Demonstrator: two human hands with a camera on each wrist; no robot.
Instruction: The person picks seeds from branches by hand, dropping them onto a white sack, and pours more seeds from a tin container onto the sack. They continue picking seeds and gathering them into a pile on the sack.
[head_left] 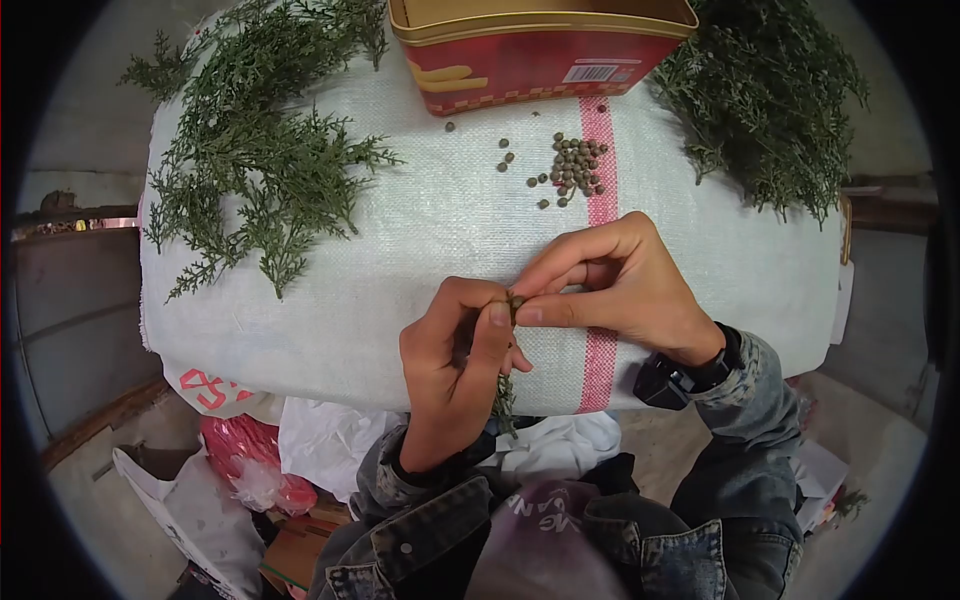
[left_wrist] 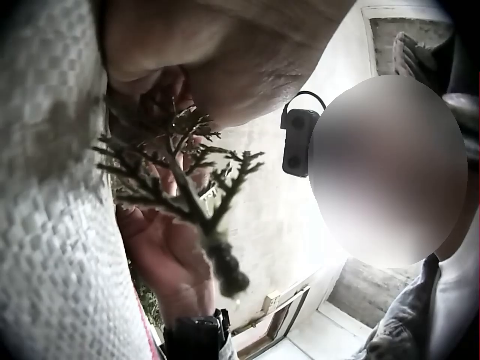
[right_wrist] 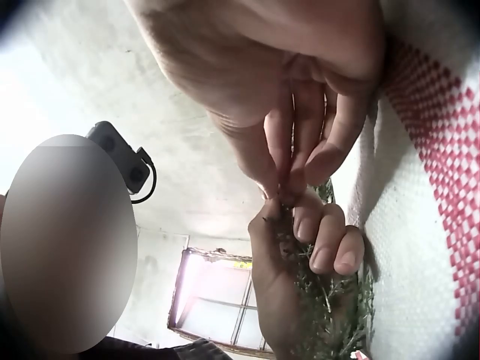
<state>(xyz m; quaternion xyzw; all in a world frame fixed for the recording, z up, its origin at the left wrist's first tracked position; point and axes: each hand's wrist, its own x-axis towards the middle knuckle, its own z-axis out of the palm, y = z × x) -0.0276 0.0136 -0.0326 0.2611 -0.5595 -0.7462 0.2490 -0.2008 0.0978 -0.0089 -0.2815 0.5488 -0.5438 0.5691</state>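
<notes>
The left hand (head_left: 450, 360) grips a green sprig (head_left: 504, 400) that hangs below its fingers; in the left wrist view the sprig (left_wrist: 195, 202) shows branching stems. Thumb and forefinger of the right hand (head_left: 625, 290) pinch at a small brownish-green piece (head_left: 514, 303) at the left fingertips. From the right wrist view, the fingertips of the right hand (right_wrist: 285, 97) meet those of the left hand (right_wrist: 281, 277), partly hiding the piece. Small round seed cones (head_left: 575, 165) lie in a loose pile beyond the hands on the white woven sack (head_left: 450, 230).
Leafy green branches (head_left: 260, 160) spread over the sack's left side, and another bunch (head_left: 760, 100) lies at the right. A red tin (head_left: 530, 75) with a gold rim stands at the back. Below the near edge are a red plastic bag (head_left: 250, 460) and white cloth (head_left: 335, 440).
</notes>
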